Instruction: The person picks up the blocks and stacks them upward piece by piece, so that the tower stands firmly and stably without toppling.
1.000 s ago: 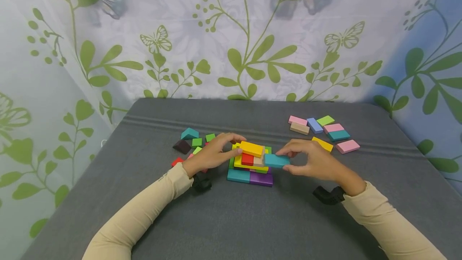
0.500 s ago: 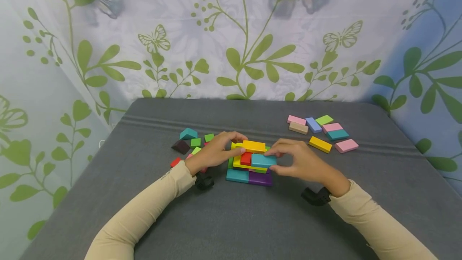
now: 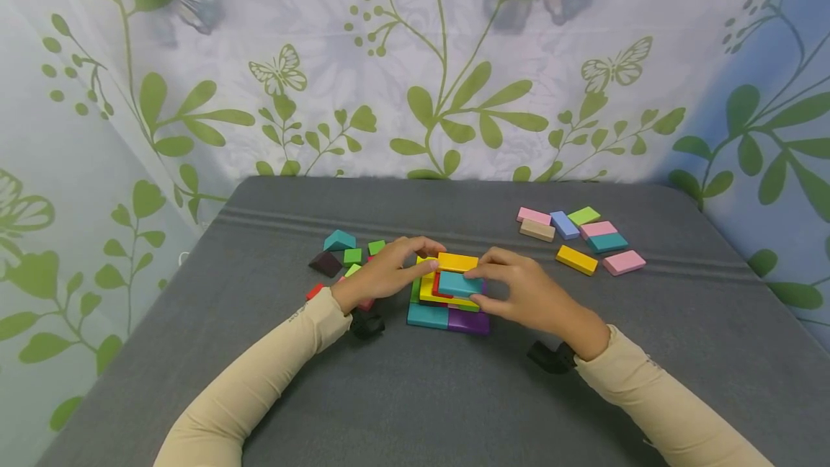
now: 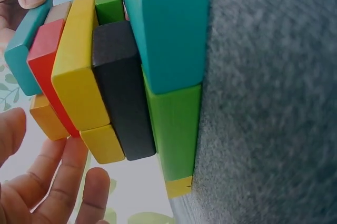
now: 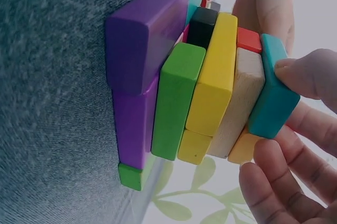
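Observation:
A layered stack of wooden blocks stands mid-table, with a teal block point(image 3: 428, 316) and a purple block point(image 3: 468, 321) along its near bottom edge. My right hand point(image 3: 534, 294) pinches another teal block point(image 3: 459, 284) between thumb and fingers at the top front of the stack. In the right wrist view that teal block point(image 5: 274, 90) lies over a natural wood block point(image 5: 243, 98) and a red block point(image 5: 248, 40). Beside it on top is an orange-yellow block point(image 3: 457, 262). My left hand point(image 3: 385, 272) is at the stack's left; its fingertips touch the red block's point(image 4: 50, 69) end, thumb apart.
Left of the stack lie loose blocks, among them a teal triangle point(image 3: 340, 240), a dark block point(image 3: 326, 263) and a green cube point(image 3: 352, 257), partly behind the left hand. At the right are several flat blocks, including a yellow one point(image 3: 576, 259) and a pink one point(image 3: 624, 262).
My right hand has carried the teal block leftward from the stack's right side to over its top front. The orange-yellow block sits straighter than before. My left hand has hardly moved.

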The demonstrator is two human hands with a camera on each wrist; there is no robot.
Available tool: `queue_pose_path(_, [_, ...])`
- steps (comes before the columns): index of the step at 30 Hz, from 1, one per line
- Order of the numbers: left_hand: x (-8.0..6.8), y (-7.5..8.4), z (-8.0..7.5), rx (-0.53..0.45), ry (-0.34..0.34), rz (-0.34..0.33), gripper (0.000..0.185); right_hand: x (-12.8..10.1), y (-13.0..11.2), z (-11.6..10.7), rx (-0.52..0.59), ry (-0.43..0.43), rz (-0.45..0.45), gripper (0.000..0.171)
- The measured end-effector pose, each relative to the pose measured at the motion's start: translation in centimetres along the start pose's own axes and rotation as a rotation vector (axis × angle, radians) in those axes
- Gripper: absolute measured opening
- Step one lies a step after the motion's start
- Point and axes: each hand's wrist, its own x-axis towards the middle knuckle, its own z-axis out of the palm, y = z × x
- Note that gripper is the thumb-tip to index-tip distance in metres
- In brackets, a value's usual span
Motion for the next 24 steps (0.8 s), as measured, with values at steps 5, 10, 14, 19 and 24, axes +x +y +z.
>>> queue_pose_path(5, [-0.1, 0.0, -0.2, -0.003, -0.024, -0.022, 0.044, 0.2, 0.0, 0.1, -0.023, 0.012, -0.025, 0.034])
queue_pose_path(10, [-0.2, -0.1, -0.7, -0.005, -0.082, -0.066, 0.07, 0.4, 0.0, 0.1, -0.025, 0.019, -0.016, 0.038])
queue_pose_path(14, [-0.1, -0.4, -1.0, 0.045, -0.117, -0.044, 0.082, 0.3, 0.3, -0.1, 0.031, -0.037, 0.117, 0.059])
queue_pose_path(19, [0.0, -0.5, -1.0, 0.111, -0.155, -0.04, 0.079, 0.2, 1.1, -0.3, 0.132, -0.128, 0.299, 0.086])
queue_pose_path(24, [-0.1, -0.5, -0.8, 0.119, -0.163, -0.075, 0.076, 0.1, 1.8, 0.1, 0.203, -0.138, 0.323, 0.089])
